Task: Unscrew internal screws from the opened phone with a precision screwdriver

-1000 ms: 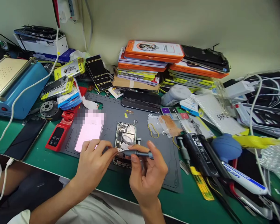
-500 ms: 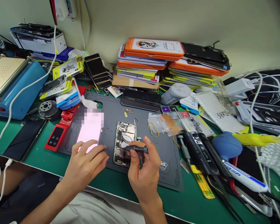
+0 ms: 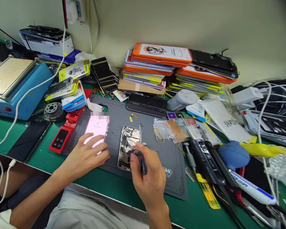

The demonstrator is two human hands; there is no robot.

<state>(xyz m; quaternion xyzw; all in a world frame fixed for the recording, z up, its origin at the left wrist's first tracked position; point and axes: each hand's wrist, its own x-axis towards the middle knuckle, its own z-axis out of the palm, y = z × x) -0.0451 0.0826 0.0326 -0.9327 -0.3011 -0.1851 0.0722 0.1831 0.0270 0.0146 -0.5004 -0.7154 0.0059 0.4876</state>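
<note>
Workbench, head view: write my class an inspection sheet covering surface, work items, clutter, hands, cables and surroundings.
Surface: green table, grey mat on it.
Work items: open phone, insides exposed, on the mat; lit phone, screen pink, left of it.
Clutter: boxes stacked at the back, bottle in front; blower at right.
Hands: left hand, grip open, over the lit phone, contact unclear; right hand, grip closed on a dark tool above the open phone.
Cables: white cable crosses before the blue machine.
Surroundings: pale wall behind; socket upper left.
</note>
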